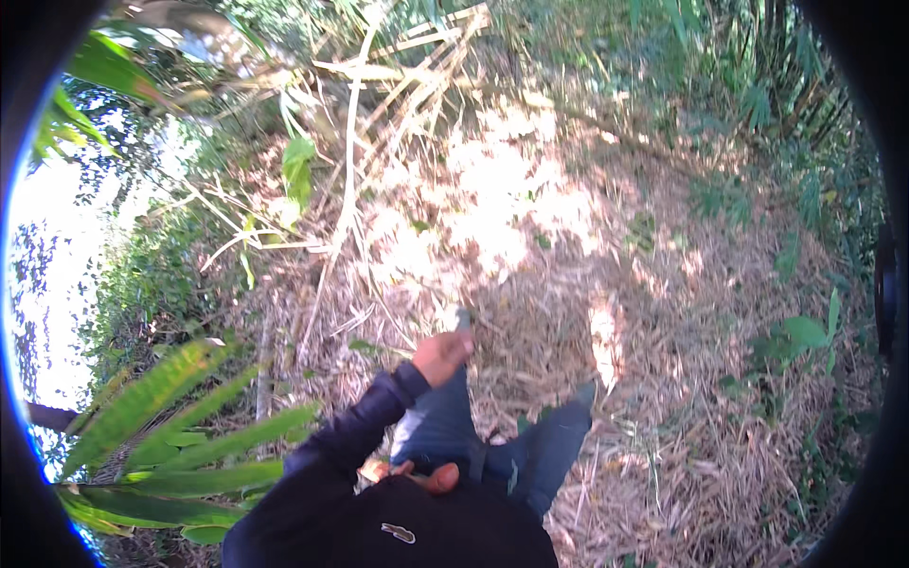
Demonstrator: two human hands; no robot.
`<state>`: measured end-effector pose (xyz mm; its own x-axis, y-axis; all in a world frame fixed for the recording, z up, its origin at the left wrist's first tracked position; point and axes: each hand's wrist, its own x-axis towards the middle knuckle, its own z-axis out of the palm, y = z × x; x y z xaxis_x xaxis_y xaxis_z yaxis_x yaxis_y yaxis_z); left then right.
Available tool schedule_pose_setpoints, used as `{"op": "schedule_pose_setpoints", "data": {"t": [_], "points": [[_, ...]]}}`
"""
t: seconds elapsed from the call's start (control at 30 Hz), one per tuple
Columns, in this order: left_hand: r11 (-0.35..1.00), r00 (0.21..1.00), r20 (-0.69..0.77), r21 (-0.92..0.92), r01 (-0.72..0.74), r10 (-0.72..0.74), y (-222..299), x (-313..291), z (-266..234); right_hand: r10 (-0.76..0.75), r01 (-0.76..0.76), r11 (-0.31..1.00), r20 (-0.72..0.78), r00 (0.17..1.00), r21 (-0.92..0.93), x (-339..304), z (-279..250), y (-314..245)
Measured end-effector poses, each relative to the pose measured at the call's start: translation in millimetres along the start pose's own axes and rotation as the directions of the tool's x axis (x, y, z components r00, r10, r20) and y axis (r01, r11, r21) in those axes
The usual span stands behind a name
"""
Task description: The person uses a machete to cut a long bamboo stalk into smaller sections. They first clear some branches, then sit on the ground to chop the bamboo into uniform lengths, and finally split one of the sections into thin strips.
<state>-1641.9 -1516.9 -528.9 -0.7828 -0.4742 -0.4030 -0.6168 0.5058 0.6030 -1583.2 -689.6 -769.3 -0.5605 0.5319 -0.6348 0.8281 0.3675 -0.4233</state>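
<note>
My left hand [442,359] reaches out in front of my left leg from a dark sleeve. Its fingers are curled closed, and what they may hold is hidden. A thin pale stalk [377,295] runs down through the litter toward this hand; I cannot tell whether they touch. Close to my waist, a rounded skin-toned shape [442,478] shows above the dark top [417,521]. This may be part of my right hand, mostly hidden by my clothing, and its grip does not show. Below are my legs in blue-grey trousers [544,454], feet apart on dry litter.
Dry leaves and stalks [701,379] cover the ground. Long bent dry stems [352,133] cross ahead on the left. Broad green leaves [180,445] crowd my left side. A small green plant [810,331] and dense stems [805,114] stand on the right.
</note>
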Motion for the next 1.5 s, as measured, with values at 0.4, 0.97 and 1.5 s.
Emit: {"op": "schedule_pose_setpoints", "data": {"t": [0.4, 0.97, 1.5], "points": [[0.991, 0.997, 0.066, 0.126, 0.035, -0.044, -13.0, -29.4, 14.1, -0.472, 0.336, 0.854, 0.318, 0.822, 0.398, 32.9, 181.0, -25.5], [0.899, 0.878, -0.193, -0.07, 0.433, -0.438, -68.1, -201.1, 66.2, 0.028, -0.029, 1.0, 0.459, 0.888, -0.005, 98.0, 70.1, -73.1], [0.725, 0.647, -0.34, -0.427, 0.54, -0.682, -103.4, -348.8, 124.6, -0.282, 0.458, 0.888, 0.825, 0.491, 0.031, 37.2, 201.3, -358.5]]}}
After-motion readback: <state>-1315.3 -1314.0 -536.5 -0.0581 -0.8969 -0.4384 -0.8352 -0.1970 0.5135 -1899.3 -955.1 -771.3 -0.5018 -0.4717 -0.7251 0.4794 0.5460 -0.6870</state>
